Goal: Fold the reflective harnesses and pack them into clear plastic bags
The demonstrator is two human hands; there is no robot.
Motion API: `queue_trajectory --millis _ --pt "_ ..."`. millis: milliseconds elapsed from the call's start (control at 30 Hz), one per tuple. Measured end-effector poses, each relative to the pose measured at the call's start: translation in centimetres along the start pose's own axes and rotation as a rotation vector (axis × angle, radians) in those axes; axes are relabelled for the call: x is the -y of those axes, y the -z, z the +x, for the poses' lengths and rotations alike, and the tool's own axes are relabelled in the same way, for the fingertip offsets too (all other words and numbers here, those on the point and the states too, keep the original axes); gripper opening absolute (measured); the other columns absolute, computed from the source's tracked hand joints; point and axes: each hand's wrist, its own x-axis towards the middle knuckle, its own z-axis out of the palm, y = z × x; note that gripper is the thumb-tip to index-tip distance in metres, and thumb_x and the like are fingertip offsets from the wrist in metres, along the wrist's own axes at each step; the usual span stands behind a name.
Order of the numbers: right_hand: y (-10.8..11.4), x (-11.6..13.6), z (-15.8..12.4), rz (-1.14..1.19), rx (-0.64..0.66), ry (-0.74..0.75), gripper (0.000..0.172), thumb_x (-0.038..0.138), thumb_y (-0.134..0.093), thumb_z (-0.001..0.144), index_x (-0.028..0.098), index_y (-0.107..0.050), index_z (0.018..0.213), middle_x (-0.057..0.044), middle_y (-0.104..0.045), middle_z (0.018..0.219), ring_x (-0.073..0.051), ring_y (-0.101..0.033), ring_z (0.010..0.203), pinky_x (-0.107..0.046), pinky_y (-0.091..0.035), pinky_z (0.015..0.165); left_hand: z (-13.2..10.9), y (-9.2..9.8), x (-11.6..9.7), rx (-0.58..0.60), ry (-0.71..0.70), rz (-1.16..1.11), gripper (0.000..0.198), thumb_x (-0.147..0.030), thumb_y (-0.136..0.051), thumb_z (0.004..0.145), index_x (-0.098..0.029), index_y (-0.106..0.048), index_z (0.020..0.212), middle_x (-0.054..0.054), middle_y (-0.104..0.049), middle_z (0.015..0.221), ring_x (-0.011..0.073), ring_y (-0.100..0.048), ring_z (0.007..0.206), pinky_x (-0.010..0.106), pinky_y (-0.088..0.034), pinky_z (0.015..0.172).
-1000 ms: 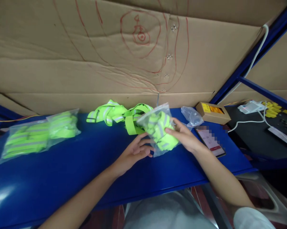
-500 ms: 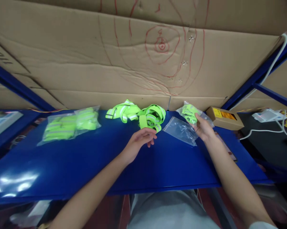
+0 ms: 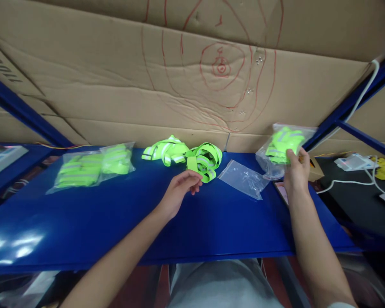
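Observation:
My right hand point(image 3: 297, 167) grips a clear plastic bag with folded fluorescent green reflective straps point(image 3: 285, 143) in it, raised at the right near the cardboard. Close to the table's middle, my left hand point(image 3: 182, 187) is loosely curled, thumb against the fingers, and nothing shows in it. Just behind it lies a loose coil of green reflective strap point(image 3: 211, 156); whether the fingertips touch it I cannot tell. Left of that coil is a second bundle of strap point(image 3: 166, 149). Between my hands an empty clear zip bag point(image 3: 242, 177) lies flat.
Filled bags of green straps point(image 3: 80, 171) lie at the left of the blue table point(image 3: 115, 222). A small cardboard box point(image 3: 316, 169) and a flat phone-like object point(image 3: 281, 190) are partly hidden by my right hand and arm. Cardboard point(image 3: 115, 102) walls the back; a white cable point(image 3: 346, 183) runs right.
My right hand has lifted the filled bag off the table and moved it right, in front of the small box. My left hand has shifted slightly left, its fingers more curled.

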Motion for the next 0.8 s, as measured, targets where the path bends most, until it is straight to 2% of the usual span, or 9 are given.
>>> queue_trajectory --millis 100,233,333,400,467,533,600,700,800 --pt "-0.5 1.1 -0.9 0.045 0.01 0.056 0.042 0.028 -0.083 0.073 0.025 -0.062 0.11 0.0 -0.071 0.115 -0.014 -0.066 0.103 -0.025 -0.053 0.086 -0.2 -0.5 0.1 0.041 0.01 0.032 0.025 -0.038 -0.077 0.085 -0.017 -0.07 0.095 0.004 -0.071 0.087 0.0129 -0.062 0.071 0.024 -0.045 0.061" --pt "-2.3 0.0 -6.1 0.034 0.272 -0.157 0.048 0.034 -0.09 0.069 0.02 -0.068 0.109 -0.005 -0.074 0.103 -0.019 -0.071 0.085 -0.03 -0.058 0.074 -0.7 -1.6 0.7 0.212 0.046 -0.025 0.065 -0.048 -0.085 0.078 -0.025 -0.054 0.13 0.01 -0.067 0.119 0.0221 -0.069 0.095 0.031 -0.054 0.07" --pt "-3.1 -2.0 -11.3 -0.098 0.689 -0.245 0.052 0.04 -0.084 0.082 0.032 -0.06 0.128 -0.005 -0.07 0.129 -0.022 -0.073 0.103 -0.032 -0.061 0.08 -0.9 -2.1 1.3 0.213 0.074 -0.08 0.087 -0.044 -0.094 0.066 -0.03 -0.044 0.136 0.01 -0.062 0.129 0.0251 -0.068 0.104 0.036 -0.058 0.078" --pt "-3.3 -3.0 -14.0 -0.142 0.984 -0.206 0.056 0.044 -0.072 0.093 0.038 -0.047 0.143 -0.006 -0.063 0.143 -0.023 -0.071 0.114 -0.037 -0.063 0.088 -0.9 -1.9 1.3 0.109 0.052 -0.101 0.081 -0.035 -0.097 0.062 -0.028 -0.047 0.126 0.006 -0.065 0.12 0.0223 -0.068 0.102 0.034 -0.058 0.081" --pt "-3.2 -3.5 -15.1 -0.217 1.168 -0.078 0.064 0.044 -0.062 0.101 0.039 -0.03 0.156 -0.009 -0.055 0.152 -0.025 -0.066 0.125 -0.045 -0.059 0.1 -0.7 -1.2 0.8 -0.008 -0.01 -0.104 0.07 -0.028 -0.096 0.062 -0.026 -0.053 0.118 0.003 -0.068 0.111 0.0187 -0.067 0.098 0.029 -0.056 0.082" --pt "-3.1 -3.4 -15.0 -0.383 1.22 0.096 0.065 0.042 -0.056 0.104 0.036 -0.025 0.161 -0.012 -0.051 0.156 -0.027 -0.06 0.133 -0.05 -0.053 0.109 0.1 0.2 -0.2 -0.111 -0.095 -0.087 0.064 -0.027 -0.094 0.063 -0.025 -0.058 0.115 0.001 -0.07 0.109 0.0154 -0.067 0.093 0.024 -0.054 0.077" --pt "-3.1 -3.1 -14.0 -0.578 1.174 0.279 0.057 0.041 -0.055 0.105 0.033 -0.035 0.158 -0.012 -0.052 0.154 -0.029 -0.056 0.137 -0.053 -0.049 0.113 1.2 2.6 -1.5 -0.248 -0.191 -0.034 0.061 -0.032 -0.094 0.062 -0.025 -0.063 0.115 0.0 -0.07 0.104 0.0124 -0.065 0.083 0.021 -0.051 0.069" --pt "-3.1 -3.0 -12.2 -0.756 1.064 0.498 0.044 0.039 -0.054 0.104 0.029 -0.049 0.147 -0.012 -0.055 0.148 -0.03 -0.053 0.139 -0.053 -0.045 0.116 3.0 7.8 -3.8 -0.551 -0.364 0.209 0.06 -0.045 -0.09 0.065 -0.021 -0.067 0.115 0.003 -0.072 0.099 0.0148 -0.066 0.078 0.025 -0.054 0.066" --pt "-2.2 -3.4 -10.1 -0.933 1.038 0.631 0.041 0.041 -0.051 0.105 0.023 -0.054 0.141 -0.015 -0.055 0.148 -0.032 -0.052 0.14 -0.054 -0.044 0.116 3.6 14.1 -6.2 -0.764 -0.446 0.321 0.047 -0.045 -0.081 0.079 -0.015 -0.066 0.112 0.002 -0.07 0.094 0.0118 -0.061 0.072 0.023 -0.05 0.062"
